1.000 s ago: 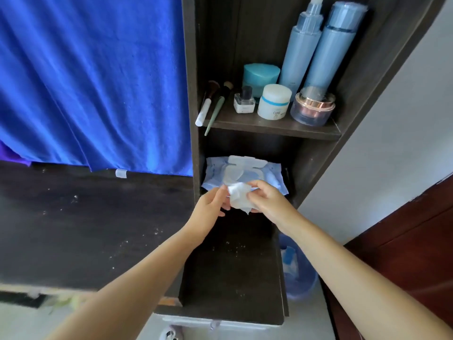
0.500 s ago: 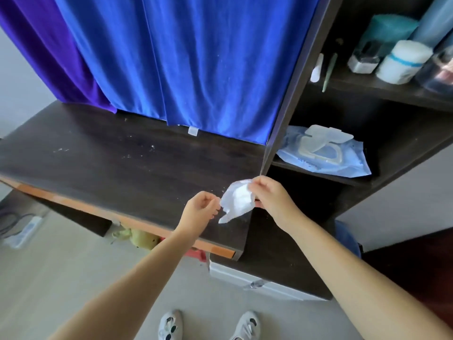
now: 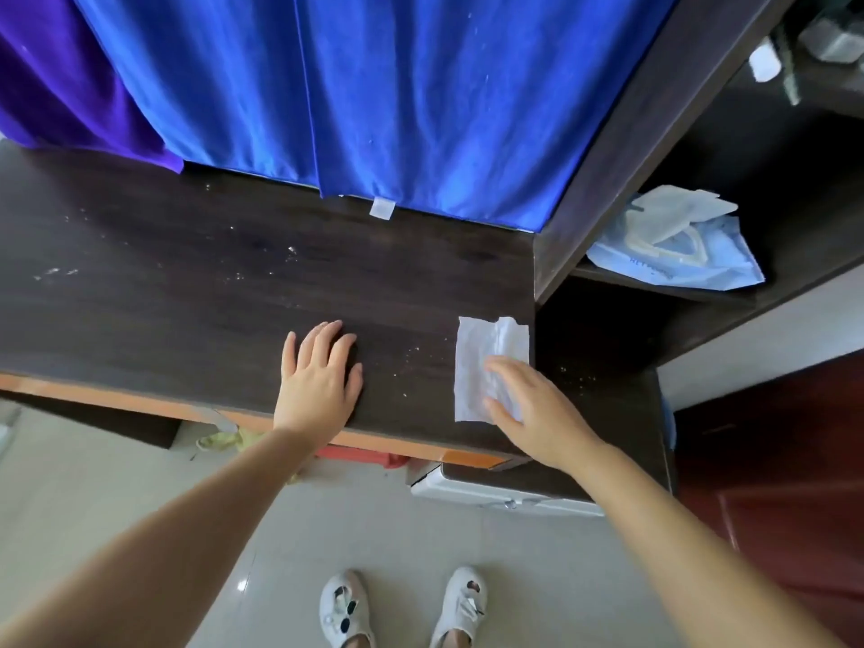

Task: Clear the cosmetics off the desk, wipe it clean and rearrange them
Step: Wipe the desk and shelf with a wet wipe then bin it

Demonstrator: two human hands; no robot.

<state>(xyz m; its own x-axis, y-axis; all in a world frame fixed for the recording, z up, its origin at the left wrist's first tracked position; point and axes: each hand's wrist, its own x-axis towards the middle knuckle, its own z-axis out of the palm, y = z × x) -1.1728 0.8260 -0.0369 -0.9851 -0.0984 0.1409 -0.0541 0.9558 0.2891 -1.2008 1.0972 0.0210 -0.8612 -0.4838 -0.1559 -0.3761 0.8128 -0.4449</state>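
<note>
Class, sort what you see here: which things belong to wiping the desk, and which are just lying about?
In use: wet wipe, desk, right hand, left hand, pack of wipes.

Lying about: blue curtain, purple cloth, white shoes.

Blue curtain (image 3: 397,100) behind; pale tiled floor (image 3: 374,530); dark shelving (image 3: 622,147) right.

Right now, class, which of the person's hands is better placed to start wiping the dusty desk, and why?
The right hand: its flat fingers press the wet wipe onto the desk; the left hand rests on bare wood.
</note>
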